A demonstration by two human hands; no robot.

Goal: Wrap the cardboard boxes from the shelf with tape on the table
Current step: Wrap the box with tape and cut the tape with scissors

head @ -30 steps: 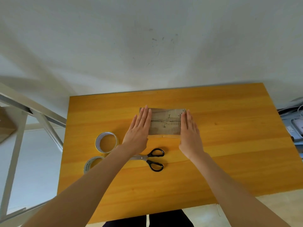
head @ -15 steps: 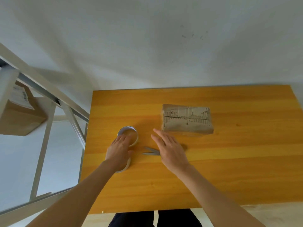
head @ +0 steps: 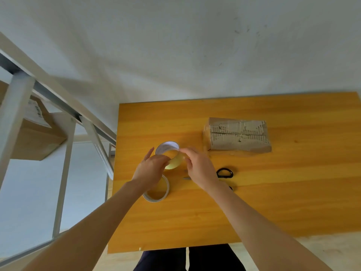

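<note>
A worn brown cardboard box [head: 238, 135] lies on the orange wooden table [head: 273, 202], to the right of my hands. A roll of clear tape [head: 169, 154] is tilted up off the table between my hands. My left hand [head: 149, 169] grips its near left rim, and my right hand [head: 199, 167] pinches its right edge with the fingertips. A second tape roll [head: 158, 190] lies flat on the table just below my left hand, partly hidden by the wrist.
Black-handled scissors [head: 224, 173] lie behind my right hand, mostly hidden. A grey metal shelf frame [head: 64, 173] stands left of the table with a cardboard box [head: 33, 135] on it. A white wall rises behind the table.
Both hands left the box and moved left to the tape rolls. One roll has been lifted and tilted between my hands. The view has turned left.
</note>
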